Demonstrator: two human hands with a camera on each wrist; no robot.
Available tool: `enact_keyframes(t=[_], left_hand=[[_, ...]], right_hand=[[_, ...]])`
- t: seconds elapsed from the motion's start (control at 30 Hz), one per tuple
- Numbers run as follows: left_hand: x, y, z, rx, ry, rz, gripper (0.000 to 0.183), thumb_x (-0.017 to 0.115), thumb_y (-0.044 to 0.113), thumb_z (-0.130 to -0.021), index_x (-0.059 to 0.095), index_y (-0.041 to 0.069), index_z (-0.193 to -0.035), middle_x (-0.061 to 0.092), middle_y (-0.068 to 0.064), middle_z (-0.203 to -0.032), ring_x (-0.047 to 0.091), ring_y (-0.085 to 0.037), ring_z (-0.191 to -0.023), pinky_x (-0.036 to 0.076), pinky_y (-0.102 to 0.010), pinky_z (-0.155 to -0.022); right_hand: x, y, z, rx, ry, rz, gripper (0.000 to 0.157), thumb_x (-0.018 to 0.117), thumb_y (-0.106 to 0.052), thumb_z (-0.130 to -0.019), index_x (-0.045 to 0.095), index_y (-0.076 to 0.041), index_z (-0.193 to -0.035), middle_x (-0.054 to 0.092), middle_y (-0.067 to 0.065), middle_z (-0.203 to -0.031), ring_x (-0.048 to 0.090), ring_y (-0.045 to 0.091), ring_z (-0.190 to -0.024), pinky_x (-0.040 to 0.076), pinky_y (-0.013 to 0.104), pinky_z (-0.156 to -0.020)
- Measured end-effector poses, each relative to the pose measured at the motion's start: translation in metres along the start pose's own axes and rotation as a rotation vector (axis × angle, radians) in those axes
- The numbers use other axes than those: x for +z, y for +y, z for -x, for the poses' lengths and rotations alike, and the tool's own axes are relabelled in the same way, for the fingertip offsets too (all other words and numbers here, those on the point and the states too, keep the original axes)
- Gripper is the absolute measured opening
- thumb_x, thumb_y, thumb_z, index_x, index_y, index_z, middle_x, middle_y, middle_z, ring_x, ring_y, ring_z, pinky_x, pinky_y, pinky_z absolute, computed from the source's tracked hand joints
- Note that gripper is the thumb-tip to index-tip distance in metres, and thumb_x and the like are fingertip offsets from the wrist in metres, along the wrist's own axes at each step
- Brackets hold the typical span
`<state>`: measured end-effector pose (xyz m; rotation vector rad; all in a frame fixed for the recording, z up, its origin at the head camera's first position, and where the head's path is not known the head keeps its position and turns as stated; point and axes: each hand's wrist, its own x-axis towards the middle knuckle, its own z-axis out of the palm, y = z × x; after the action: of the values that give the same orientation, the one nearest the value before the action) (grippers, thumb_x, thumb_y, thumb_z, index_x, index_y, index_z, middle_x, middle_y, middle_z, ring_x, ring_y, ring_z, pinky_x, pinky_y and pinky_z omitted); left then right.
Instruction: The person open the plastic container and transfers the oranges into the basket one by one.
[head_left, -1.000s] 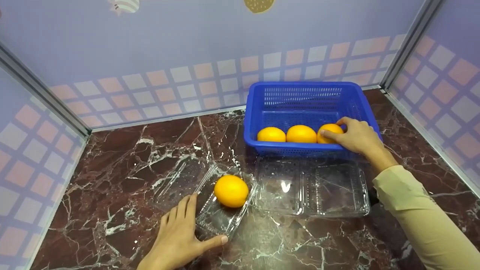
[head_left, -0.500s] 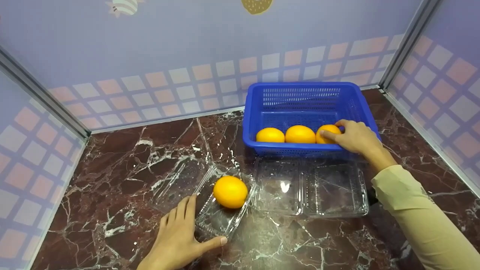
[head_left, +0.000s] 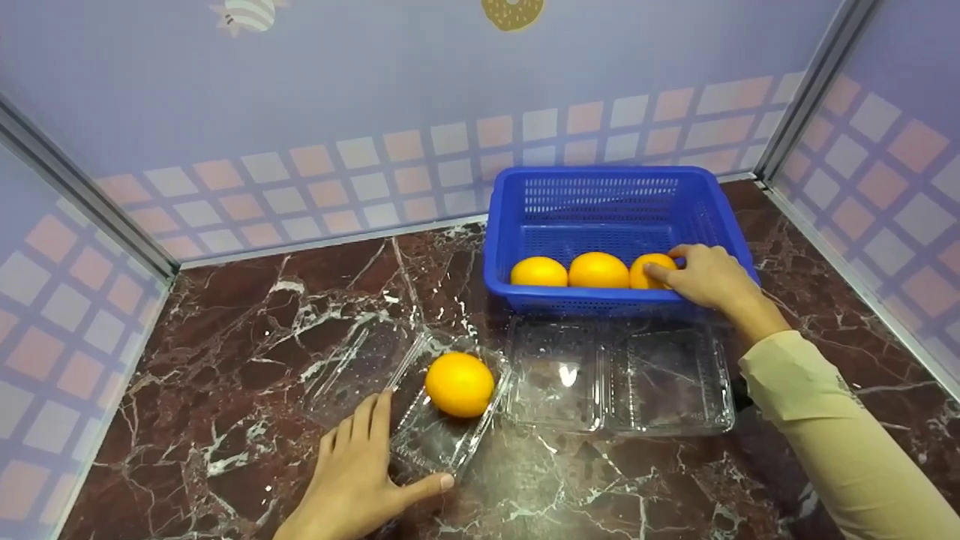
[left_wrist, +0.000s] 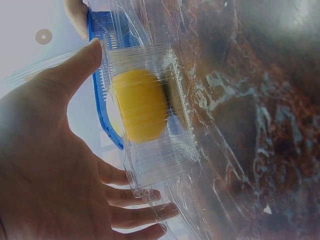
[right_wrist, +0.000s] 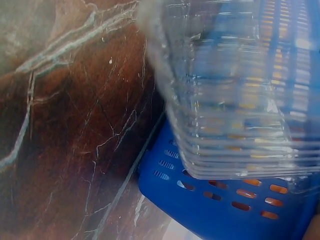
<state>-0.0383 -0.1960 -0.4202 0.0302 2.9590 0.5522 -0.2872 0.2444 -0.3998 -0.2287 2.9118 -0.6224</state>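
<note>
My left hand (head_left: 349, 465) lies beside a clear plastic clamshell box (head_left: 431, 444), fingers spread and thumb stretched along its near end. The left wrist view shows this hand (left_wrist: 55, 150) with its fingertips at the box's clear wall. One orange (head_left: 459, 385) sits inside that box, whose lid (head_left: 352, 367) lies folded open to the left. In the blue basket (head_left: 600, 295), my right hand (head_left: 712, 277) grips the rightmost orange (head_left: 649, 270) between thumb and fingers. Two more oranges rest beside it, a middle orange (head_left: 598, 270) and a left orange (head_left: 538, 271).
A second open clear clamshell box (head_left: 671, 382) stands in front of the basket, below my right forearm. It fills much of the right wrist view, with the basket's slotted wall (right_wrist: 225, 210) behind it. Patterned wall panels (head_left: 420, 165) enclose the marble tabletop (head_left: 225, 390).
The right hand's fingers have settled slightly lower around the rightmost orange. The left hand, both boxes and the basket stay in place; the head view has shifted a little.
</note>
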Motion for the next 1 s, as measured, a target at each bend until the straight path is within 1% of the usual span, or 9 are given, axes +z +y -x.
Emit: enact_keyframes(t=[0.13, 0.37, 0.57, 0.73, 1.0], left_hand=[[0.0004, -0.0007, 0.0003, 0.001, -0.001, -0.005, 0.138, 0.072, 0.089, -0.071, 0.026, -0.002, -0.165, 0.033, -0.029, -0.166, 0.041, -0.052, -0.146, 0.027, -0.075, -0.120], [0.0000, -0.0012, 0.0000, 0.012, 0.010, -0.013, 0.139, 0.071, 0.090, -0.071, 0.026, -0.002, -0.165, 0.034, -0.029, -0.166, 0.042, -0.052, -0.145, 0.029, -0.075, -0.119], [0.0004, -0.0011, 0.0005, 0.010, 0.006, -0.014, 0.138, 0.069, 0.091, -0.071, 0.026, -0.001, -0.165, 0.034, -0.028, -0.166, 0.042, -0.051, -0.146, 0.029, -0.074, -0.119], [0.0003, -0.0015, 0.0007, 0.010, 0.000, -0.015, 0.139, 0.068, 0.092, -0.071, 0.025, -0.001, -0.165, 0.033, -0.029, -0.167, 0.040, -0.052, -0.147, 0.028, -0.075, -0.120], [0.0003, -0.0018, -0.0005, 0.011, -0.004, -0.023, 0.139, 0.068, 0.091, -0.071, 0.026, -0.002, -0.165, 0.034, -0.029, -0.166, 0.041, -0.052, -0.146, 0.028, -0.075, -0.120]], right_hand=[[0.0000, -0.0008, -0.0023, 0.001, -0.014, 0.006, 0.084, 0.056, -0.060, -0.103, 0.052, 0.012, -0.147, 0.056, 0.040, -0.142, 0.054, 0.060, -0.128, 0.045, 0.072, -0.104], [-0.0015, -0.0010, -0.0027, 0.002, -0.020, 0.014, 0.080, 0.055, -0.057, -0.104, 0.052, 0.011, -0.146, 0.056, 0.039, -0.142, 0.052, 0.061, -0.129, 0.043, 0.073, -0.106], [-0.0019, -0.0020, -0.0021, 0.018, -0.033, 0.018, 0.084, 0.053, -0.059, -0.104, 0.047, 0.012, -0.149, 0.051, 0.041, -0.146, 0.046, 0.063, -0.134, 0.039, 0.074, -0.111], [-0.0027, -0.0027, -0.0014, 0.018, -0.044, 0.022, 0.087, 0.051, -0.061, -0.105, 0.044, 0.012, -0.151, 0.049, 0.042, -0.148, 0.044, 0.064, -0.135, 0.038, 0.075, -0.111], [-0.0023, -0.0017, -0.0022, 0.019, -0.039, 0.026, 0.087, 0.051, -0.061, -0.105, 0.043, 0.012, -0.151, 0.048, 0.042, -0.148, 0.043, 0.065, -0.136, 0.037, 0.075, -0.112]])
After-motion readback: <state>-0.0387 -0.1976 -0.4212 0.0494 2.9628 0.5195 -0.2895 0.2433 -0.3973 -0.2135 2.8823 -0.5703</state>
